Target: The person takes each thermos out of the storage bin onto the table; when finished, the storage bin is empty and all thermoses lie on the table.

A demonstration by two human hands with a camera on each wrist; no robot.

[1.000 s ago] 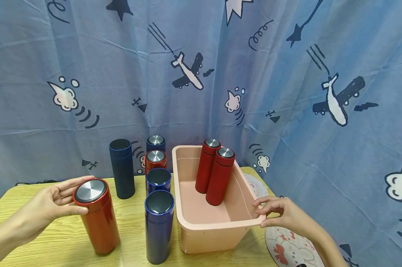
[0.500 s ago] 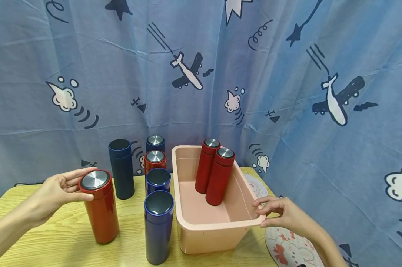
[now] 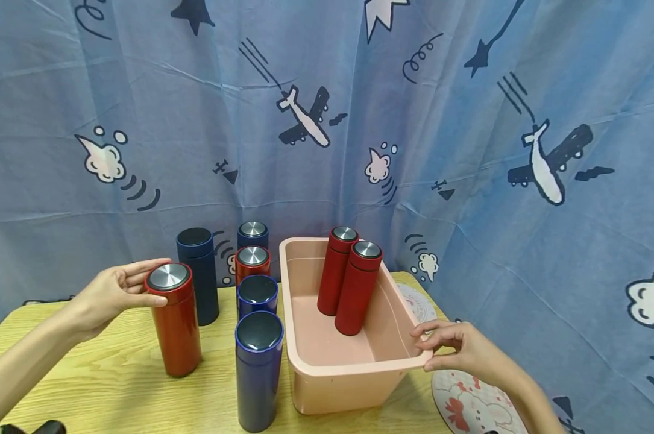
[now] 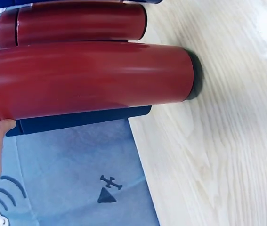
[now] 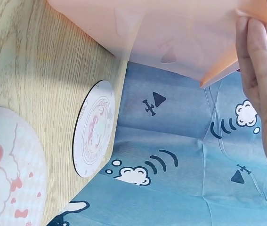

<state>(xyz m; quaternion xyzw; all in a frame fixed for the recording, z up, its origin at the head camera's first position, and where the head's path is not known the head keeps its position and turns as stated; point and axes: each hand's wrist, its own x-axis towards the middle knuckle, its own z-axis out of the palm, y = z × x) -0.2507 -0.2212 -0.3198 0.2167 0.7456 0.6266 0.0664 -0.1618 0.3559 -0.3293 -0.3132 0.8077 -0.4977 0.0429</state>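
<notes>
My left hand (image 3: 106,295) grips the lid end of a glossy red thermos (image 3: 177,337) with a silver top, fingers on the far side and thumb in front. It leans slightly, its base close over the table in the left wrist view. Just behind it stands a dark blue thermos (image 3: 199,283). My right hand (image 3: 459,346) pinches the front right corner of a pink plastic bin (image 3: 348,389). Inside the bin, two matte dark red thermoses, one in front (image 3: 359,295) and one behind (image 3: 334,274), stand side by side toward the right wall.
Left of the bin, a column of thermoses runs from a purple-blue one (image 3: 258,377) at the front, past another blue one (image 3: 258,292) and a red one (image 3: 252,262), to a blue one (image 3: 253,232) at the back. Round printed mats (image 5: 95,129) lie right of the bin. A patterned curtain hangs behind.
My left hand has carried the red thermos away from me and to the right, so it now overlaps the dark blue one. The right hand stays on the bin's corner.
</notes>
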